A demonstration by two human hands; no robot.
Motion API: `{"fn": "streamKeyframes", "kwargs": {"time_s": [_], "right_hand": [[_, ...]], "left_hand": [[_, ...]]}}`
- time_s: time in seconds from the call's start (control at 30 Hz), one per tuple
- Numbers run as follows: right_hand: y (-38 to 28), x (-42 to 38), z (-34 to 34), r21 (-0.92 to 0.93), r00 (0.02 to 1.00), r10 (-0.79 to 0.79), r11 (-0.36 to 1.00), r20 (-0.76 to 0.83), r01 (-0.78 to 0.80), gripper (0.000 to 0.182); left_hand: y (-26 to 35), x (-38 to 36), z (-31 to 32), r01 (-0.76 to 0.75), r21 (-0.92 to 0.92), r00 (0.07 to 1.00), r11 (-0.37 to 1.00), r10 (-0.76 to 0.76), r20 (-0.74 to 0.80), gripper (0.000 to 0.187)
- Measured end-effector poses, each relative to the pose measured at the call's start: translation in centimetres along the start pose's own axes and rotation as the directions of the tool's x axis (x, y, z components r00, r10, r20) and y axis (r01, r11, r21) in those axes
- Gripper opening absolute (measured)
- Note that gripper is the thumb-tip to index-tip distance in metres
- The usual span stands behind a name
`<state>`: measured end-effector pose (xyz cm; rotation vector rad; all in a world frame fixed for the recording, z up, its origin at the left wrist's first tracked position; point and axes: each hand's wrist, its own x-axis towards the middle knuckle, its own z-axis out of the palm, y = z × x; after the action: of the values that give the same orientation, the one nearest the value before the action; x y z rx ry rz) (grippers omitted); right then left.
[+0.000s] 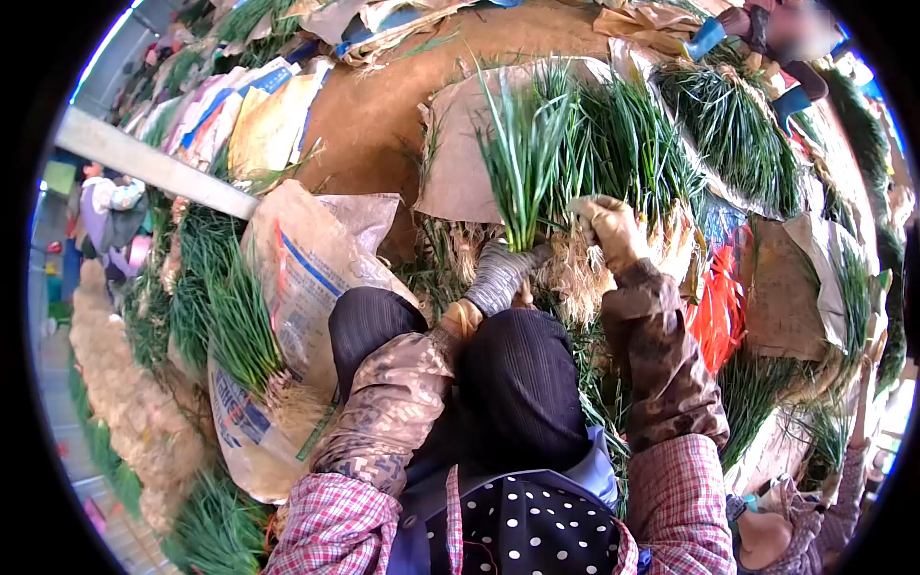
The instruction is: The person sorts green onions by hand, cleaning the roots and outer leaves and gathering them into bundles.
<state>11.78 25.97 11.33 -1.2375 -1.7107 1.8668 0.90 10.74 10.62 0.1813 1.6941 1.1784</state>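
Note:
My left hand (pixel 500 276), in a grey knit glove, is wrapped round the base of a bunch of green stalks (pixel 522 158) that stands upright between my knees and the pile. To its right, my right hand (pixel 613 230), in a tan glove, has its fingers curled beside the roots of the piled green stalks (pixel 628 144); what its fingers hold, if anything, is too small to tell. Pale dry roots (pixel 575 283) hang below the pile, between my two hands. A brown sheet (pixel 460 158) lies under the leaves.
At the left, a printed sack (pixel 311 264) lies near another bunch of green stalks (pixel 240 316). Red plastic strips (pixel 717 311) hang at the right. A pale beam (pixel 158 168) crosses the upper left. Other people (pixel 110 206) are at the far left, upper right and lower right.

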Motion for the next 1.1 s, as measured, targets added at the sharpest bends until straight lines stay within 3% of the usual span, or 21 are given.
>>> {"fn": "streamKeyframes", "kwargs": {"time_s": [0.07, 0.1, 0.17, 0.23, 0.3, 0.33, 0.37, 0.4, 0.47, 0.5, 0.53, 0.57, 0.6, 0.63, 0.67, 0.77, 0.87, 0.9, 1.0, 1.07, 1.1], "right_hand": [[1.4, -0.2, 0.6, 0.04, 0.982, 0.002, 0.999, 0.188, -0.009, 0.013], [2.5, -0.4, 2.0, 0.109, 0.986, -0.083, 0.992, 0.147, 0.067, 0.012], [3.3, -0.9, 2.9, 0.124, 0.994, -0.04, 0.992, 0.106, 0.026, 0.01], [3.9, -1.2, 2.7, 0.041, 0.978, -0.127, 0.992, 0.164, 0.122, 0.038], [3.2, -3.3, 3.0, 0.036, 0.945, -0.247, 0.969, 0.213, 0.245, 0.057], [2.2, -4.8, 2.7, 0.033, 0.938, -0.096, 0.995, 0.334, 0.09, 0.069], [3.3, -5.3, 2.4, -0.006, 0.929, -0.13, 0.99, 0.346, 0.141, 0.054], [3.6, -6.0, 2.2, 0.001, 0.931, 0.024, 1.0, 0.364, -0.026, 0.046], [8.3, -5.8, 0.8, 0.379, 0.889, 0.129, 0.87, 0.44, -0.314, 0.027], [12.5, -5.0, -0.1, 0.678, 0.879, 0.067, 0.609, 0.472, -0.411, 0.017], [11.3, -6.9, 0.4, 0.206, 0.926, -0.024, 0.977, 0.376, -0.058, 0.008], [11.0, -7.7, 0.4, -0.056, 0.922, -0.031, 0.997, 0.387, 0.057, 0.009], [10.3, -8.6, 0.5, -0.31, 0.917, -0.037, 0.935, 0.398, 0.173, 0.01], [9.4, -9.6, 0.4, -0.667, 0.885, -0.081, 0.626, 0.458, 0.403, 0.01], [12.7, -8.9, -0.1, -0.765, 0.873, -0.095, 0.443, 0.478, 0.467, 0.015], [15.5, -7.5, 0.2, -0.801, 0.815, 0.1, 0.284, 0.571, 0.527, 0.026], [8.2, -5.2, 2.3, -0.925, 0.948, -0.136, 0.216, 0.289, 0.313, 0.039], [7.6, -3.4, 2.7, -0.952, 0.942, -0.315, 0.233, 0.118, 0.197, 0.043], [10.6, 7.5, 1.1, -0.953, 0.964, -0.016, 0.153, -0.265, -0.26, 0.03], [7.4, 5.8, 0.8, -0.906, 0.966, -0.138, 0.396, -0.221, -0.15, 0.016], [5.1, 3.9, 1.0, -0.945, 0.979, -0.183, 0.326, -0.089, -0.025, 0.016]], "left_hand": [[0.3, -0.7, 0.5, -0.057, -0.002, 0.998, 0.998, 0.057, 0.022, 0.028], [-0.3, 0.3, 0.3, -0.003, 0.04, 0.999, 0.999, 0.002, 0.04, 0.03], [-0.8, 1.6, 0.1, 0.099, 0.131, 0.991, 0.986, -0.11, 0.076, 0.034], [-1.1, 1.9, 0.0, 0.028, 0.207, 0.998, 0.978, -0.04, 0.051, 0.048], [-2.0, 1.7, 0.2, -0.133, 0.068, 0.99, 0.989, 0.13, 0.044, 0.031], [-2.9, 2.4, 0.0, -0.16, 0.021, 0.986, 0.987, 0.159, 0.043, 0.028], [-3.4, 2.8, -0.1, -0.185, -0.028, 0.982, 0.982, 0.186, 0.038, 0.025], [-2.2, 2.1, -0.2, -0.066, 0.038, 0.998, 0.997, 0.065, 0.012, 0.023], [-3.2, 2.0, -0.9, -0.076, -0.108, 0.99, 0.991, 0.088, 0.107, 0.025], [-3.6, 1.9, -1.0, -0.076, -0.183, 0.983, 0.98, 0.104, 0.152, 0.026], [-2.4, 0.5, -0.6, 0.011, -0.064, 0.996, 0.998, -0.005, 0.093, 0.027], [-2.8, 0.8, -0.6, 0.01, -0.119, 0.998, 0.993, -0.004, 0.057, 0.024], [-3.4, 1.3, -0.5, 0.009, -0.173, 1.0, 0.985, -0.005, 0.023, 0.021], [-4.0, 1.7, -0.6, 0.005, -0.224, 1.0, 0.975, -0.007, -0.01, 0.018], [-2.1, 0.5, -1.0, -0.026, -0.082, 0.999, 0.996, 0.023, -0.042, 0.021], [-3.4, 1.9, -1.1, -0.063, -0.213, 0.994, 0.975, 0.043, -0.097, 0.024], [-4.9, 2.2, -2.2, -0.09, -0.398, 0.988, 0.913, 0.132, 0.08, 0.026], [-5.4, 2.3, -2.3, -0.106, -0.47, 0.973, 0.876, 0.188, 0.13, 0.027], [-4.2, 1.8, -1.5, -0.053, -0.363, 0.994, 0.93, 0.085, 0.074, 0.03], [-4.1, 2.2, -1.3, -0.01, -0.34, 0.999, 0.941, 0.023, 0.035, 0.03], [-4.0, 2.3, -1.3, -0.013, -0.326, 1.0, 0.945, 0.02, 0.017, 0.029]]}}
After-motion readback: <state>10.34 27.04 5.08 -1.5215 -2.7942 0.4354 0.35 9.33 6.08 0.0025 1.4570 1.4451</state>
